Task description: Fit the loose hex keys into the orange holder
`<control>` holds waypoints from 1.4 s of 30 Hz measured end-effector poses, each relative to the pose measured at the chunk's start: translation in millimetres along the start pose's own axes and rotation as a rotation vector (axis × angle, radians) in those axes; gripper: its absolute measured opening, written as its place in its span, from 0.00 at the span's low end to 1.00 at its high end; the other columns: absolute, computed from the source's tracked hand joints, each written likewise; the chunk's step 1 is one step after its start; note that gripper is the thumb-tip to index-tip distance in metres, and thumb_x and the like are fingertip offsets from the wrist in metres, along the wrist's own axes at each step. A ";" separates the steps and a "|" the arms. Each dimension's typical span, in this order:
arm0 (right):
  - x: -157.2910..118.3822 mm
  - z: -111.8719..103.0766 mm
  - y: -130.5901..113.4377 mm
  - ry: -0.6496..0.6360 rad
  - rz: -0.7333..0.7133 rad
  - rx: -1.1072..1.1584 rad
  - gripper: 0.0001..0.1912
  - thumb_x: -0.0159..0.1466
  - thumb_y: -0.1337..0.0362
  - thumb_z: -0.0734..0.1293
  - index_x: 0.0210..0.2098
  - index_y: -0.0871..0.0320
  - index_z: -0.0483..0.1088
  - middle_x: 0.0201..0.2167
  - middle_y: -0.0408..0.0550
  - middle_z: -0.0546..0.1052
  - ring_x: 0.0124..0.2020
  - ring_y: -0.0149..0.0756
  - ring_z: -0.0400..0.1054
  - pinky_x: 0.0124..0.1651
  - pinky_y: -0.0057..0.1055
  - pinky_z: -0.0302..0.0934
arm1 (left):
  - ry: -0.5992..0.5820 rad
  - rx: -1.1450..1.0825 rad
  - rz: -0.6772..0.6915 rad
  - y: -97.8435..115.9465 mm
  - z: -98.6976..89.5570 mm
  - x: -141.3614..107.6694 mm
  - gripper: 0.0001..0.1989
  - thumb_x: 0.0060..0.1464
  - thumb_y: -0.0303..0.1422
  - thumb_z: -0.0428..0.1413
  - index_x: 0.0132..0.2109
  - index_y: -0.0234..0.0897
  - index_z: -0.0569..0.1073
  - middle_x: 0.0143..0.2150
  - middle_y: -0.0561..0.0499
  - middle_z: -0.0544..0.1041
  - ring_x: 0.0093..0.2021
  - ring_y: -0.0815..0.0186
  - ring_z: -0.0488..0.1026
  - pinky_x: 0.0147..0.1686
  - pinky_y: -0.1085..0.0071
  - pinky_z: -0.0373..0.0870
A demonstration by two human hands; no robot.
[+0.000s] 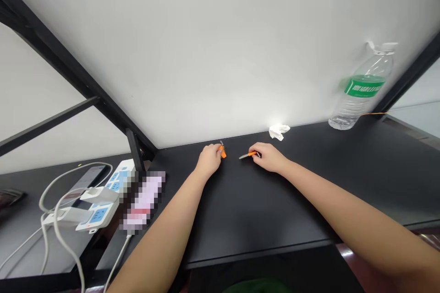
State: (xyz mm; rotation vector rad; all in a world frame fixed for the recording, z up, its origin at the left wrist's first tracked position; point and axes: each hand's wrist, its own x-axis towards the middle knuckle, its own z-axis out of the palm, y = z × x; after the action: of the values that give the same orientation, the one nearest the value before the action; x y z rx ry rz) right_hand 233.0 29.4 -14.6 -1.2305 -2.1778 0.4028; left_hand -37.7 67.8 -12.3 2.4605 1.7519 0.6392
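Observation:
My left hand (209, 161) is closed by the far edge of the black tabletop (247, 219). Its fingers pinch a small orange piece (223, 152) with a greyish, metal-looking end, partly covered by the fingers. To the right, my right hand (270, 156) is closed on a small knife (252, 153) with an orange handle. The grey blade points left toward my left hand, and a gap separates it from the orange piece. Most of the knife's handle is hidden in my fingers.
A crumpled white tissue (278, 131) lies against the wall, beyond my right hand. A clear bottle with a green label (364, 86) stands at the back right. On the left are a phone (144, 201) on a cable, a white power strip (106, 197) and a black frame (85, 78).

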 end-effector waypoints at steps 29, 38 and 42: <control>10.6 -50.8 82.0 0.246 0.616 -0.138 0.29 0.67 0.60 0.64 0.65 0.67 0.65 0.66 0.63 0.65 0.69 0.49 0.58 0.72 0.43 0.52 | -0.185 -0.139 0.347 59.7 -0.1 -34.6 0.16 0.60 0.38 0.59 0.54 0.42 0.76 0.47 0.46 0.75 0.48 0.57 0.71 0.51 0.59 0.69; 4.8 -25.4 17.9 -0.018 0.176 -0.025 0.15 0.67 0.58 0.64 0.49 0.54 0.77 0.45 0.49 0.78 0.44 0.35 0.73 0.53 0.34 0.66 | -0.143 -0.109 0.330 67.6 -1.5 -37.0 0.22 0.57 0.45 0.63 0.55 0.42 0.77 0.47 0.46 0.75 0.48 0.56 0.71 0.50 0.58 0.69; 7.4 -2.8 -2.3 -0.142 0.067 0.056 0.12 0.67 0.61 0.64 0.45 0.55 0.76 0.41 0.48 0.77 0.39 0.32 0.71 0.46 0.31 0.65 | -0.139 -0.067 0.332 70.1 -1.1 -36.7 0.18 0.57 0.44 0.62 0.53 0.42 0.78 0.45 0.47 0.75 0.46 0.57 0.71 0.49 0.59 0.69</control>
State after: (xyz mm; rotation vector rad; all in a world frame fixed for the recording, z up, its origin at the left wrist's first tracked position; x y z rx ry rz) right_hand 230.3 34.3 -8.6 -1.2806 -2.2314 0.5913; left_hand 14.5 9.1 -2.7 2.6976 1.2648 0.5203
